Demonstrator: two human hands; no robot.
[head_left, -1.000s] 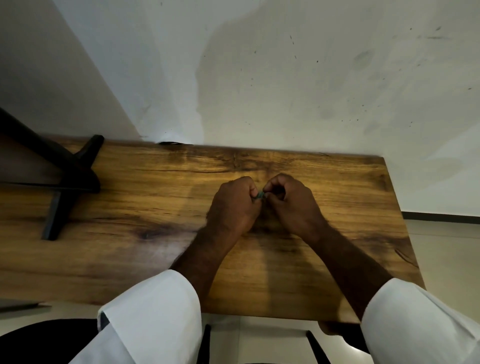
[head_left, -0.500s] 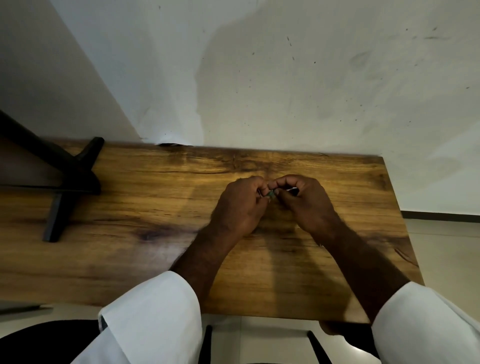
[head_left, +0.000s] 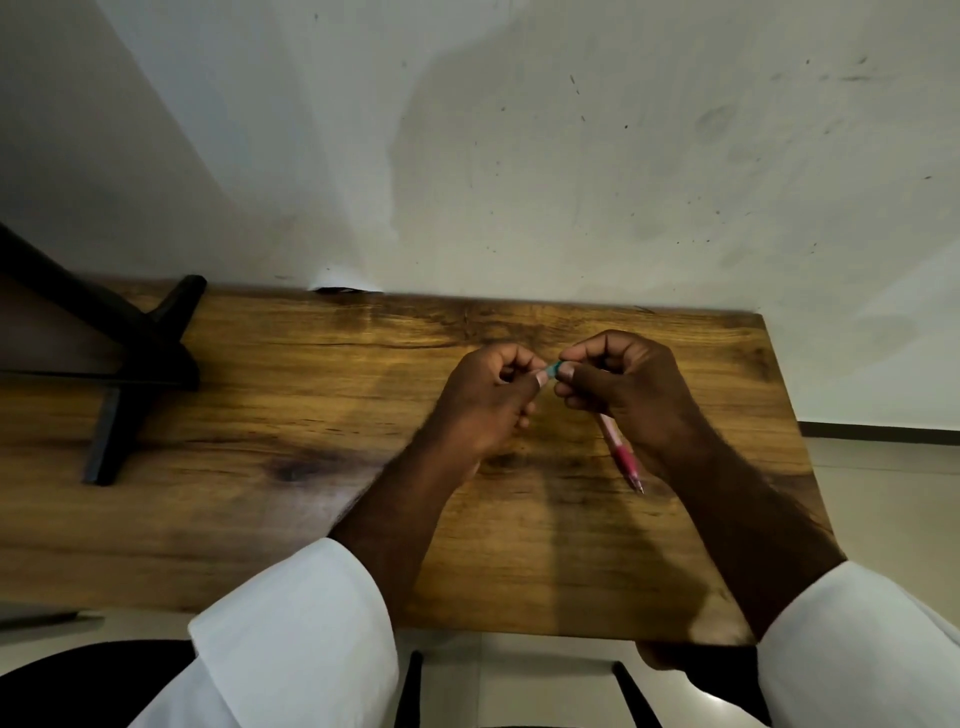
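Both my hands meet over the middle right of a wooden table. My right hand holds a pen with a clear barrel and a red grip, whose tip points back toward me below the palm. A small teal piece shows between the fingertips of both hands. My left hand has its fingers curled and pinches at that teal piece with thumb and forefinger. Most of the pen's upper part is hidden inside my right hand.
A black metal stand rests on the table's left end. A white, marked wall rises right behind the table. The table's right edge drops to a pale floor. Black chair parts show below the near edge.
My hands have shifted slightly right and the right hand has turned, so the pen's red grip and tip now stick out below it. Earlier the pen was almost wholly hidden.
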